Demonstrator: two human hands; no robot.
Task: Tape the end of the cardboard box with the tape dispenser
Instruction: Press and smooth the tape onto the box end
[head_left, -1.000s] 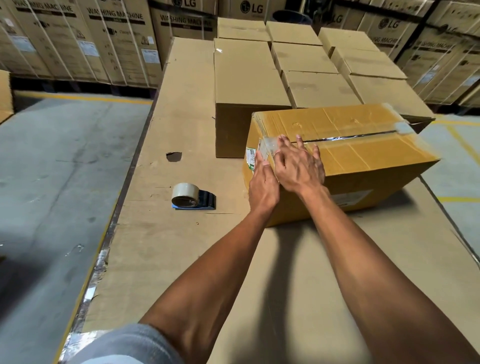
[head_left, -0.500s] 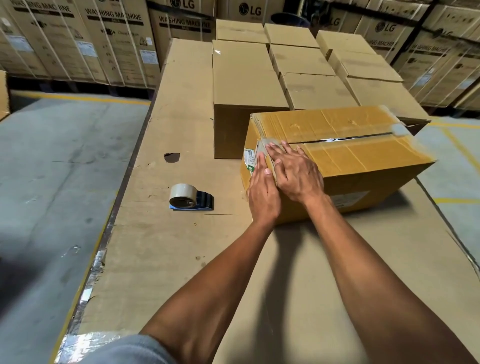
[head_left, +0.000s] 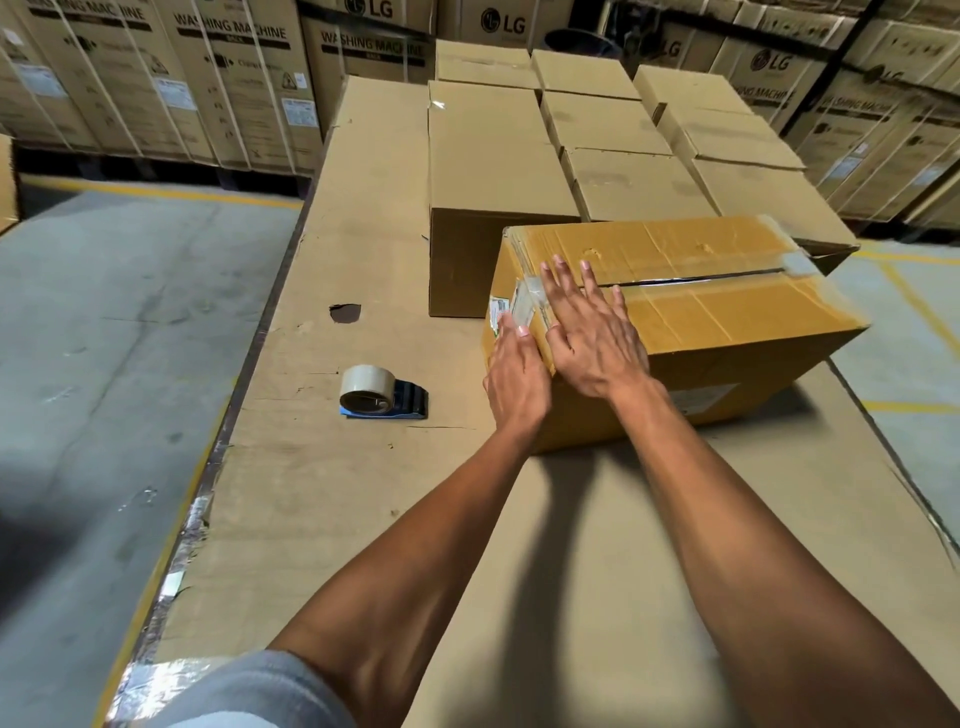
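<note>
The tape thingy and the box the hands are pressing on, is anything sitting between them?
No. In the head view, only bare cardboard tabletop lies between the tape dispenser and the cardboard box; the left hand rests against the box's near end.

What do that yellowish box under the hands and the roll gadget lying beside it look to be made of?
Box: corrugated cardboard by its creases and dents, glossy where clear tape covers it. Tape dispenser: seemingly blue plastic, carrying a shiny roll of tan packing tape. Left hand and right hand press flat on the box.

Bare cardboard tabletop (head_left: 322, 467) lies open left of the left hand (head_left: 517, 382), only the tape dispenser (head_left: 382, 397) on it; stacked boxes (head_left: 493, 171) wall off beyond both hands.
</note>
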